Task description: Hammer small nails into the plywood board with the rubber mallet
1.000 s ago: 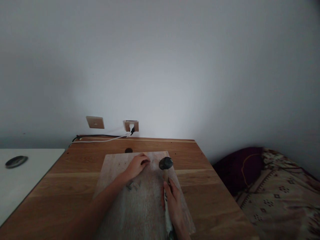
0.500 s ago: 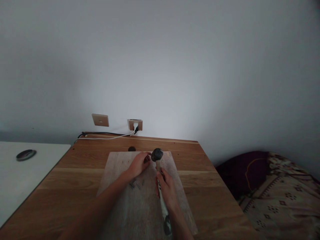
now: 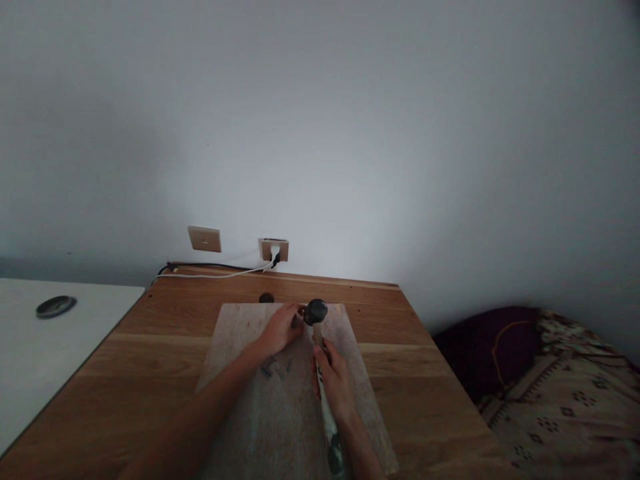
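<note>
My right hand (image 3: 335,377) is closed around the pale handle of a hammer (image 3: 316,312). Its dark, rounded head is raised toward the far end of a wooden board (image 3: 250,427). Just left of the head, my left hand (image 3: 283,328) has its fingers curled together in a pinch close to the board. Whatever lies between those fingertips is too small and dark to name. Several small grey metal pieces, like nails (image 3: 273,369), lie loose on the board beside my left wrist.
The board rests on a brown wooden table (image 3: 415,393) against a wall. Behind it are a plugged-in socket (image 3: 275,250), a white cable (image 3: 215,275) and a round hole (image 3: 267,298). A white surface (image 3: 40,360) stands left; patterned cloth (image 3: 565,407) lies right.
The view has shifted slightly, so most things sit a little further right. Both hands and the hammer keep nearly the same pose.
</note>
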{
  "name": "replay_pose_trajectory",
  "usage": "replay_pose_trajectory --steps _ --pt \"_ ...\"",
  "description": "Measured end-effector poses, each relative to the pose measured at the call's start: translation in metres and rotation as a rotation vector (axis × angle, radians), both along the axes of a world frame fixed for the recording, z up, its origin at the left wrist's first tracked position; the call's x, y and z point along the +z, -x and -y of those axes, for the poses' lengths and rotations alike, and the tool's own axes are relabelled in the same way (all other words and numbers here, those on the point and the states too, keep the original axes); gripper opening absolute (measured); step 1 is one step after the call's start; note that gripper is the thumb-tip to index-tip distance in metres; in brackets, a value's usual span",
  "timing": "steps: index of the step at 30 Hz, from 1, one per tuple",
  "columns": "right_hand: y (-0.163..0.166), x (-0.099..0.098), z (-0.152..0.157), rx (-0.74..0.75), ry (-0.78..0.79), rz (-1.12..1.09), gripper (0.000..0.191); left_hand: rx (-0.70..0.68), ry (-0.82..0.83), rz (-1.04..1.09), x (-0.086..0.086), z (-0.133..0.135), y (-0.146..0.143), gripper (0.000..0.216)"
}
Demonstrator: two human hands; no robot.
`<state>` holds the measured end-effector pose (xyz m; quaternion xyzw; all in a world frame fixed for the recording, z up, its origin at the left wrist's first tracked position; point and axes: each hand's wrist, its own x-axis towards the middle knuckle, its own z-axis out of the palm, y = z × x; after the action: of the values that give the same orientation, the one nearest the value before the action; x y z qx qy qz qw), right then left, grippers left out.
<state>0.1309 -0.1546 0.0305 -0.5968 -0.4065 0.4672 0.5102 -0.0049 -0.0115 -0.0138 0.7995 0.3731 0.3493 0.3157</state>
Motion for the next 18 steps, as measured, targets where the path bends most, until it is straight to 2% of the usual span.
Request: replay_pose_trajectory --steps 6,18 --pt "0.0009 -0.0049 0.0023 0.016 0.011 0.021 0.048 0.003 0.077 0.015 -0.0004 0.0000 -0.0003 0.047" --pt "0.0066 -0.0042 0.0022 -0.008 0.026 0.003 0.049 -0.005 0.089 0.018 0.0081 0.0014 0.0019 0.052"
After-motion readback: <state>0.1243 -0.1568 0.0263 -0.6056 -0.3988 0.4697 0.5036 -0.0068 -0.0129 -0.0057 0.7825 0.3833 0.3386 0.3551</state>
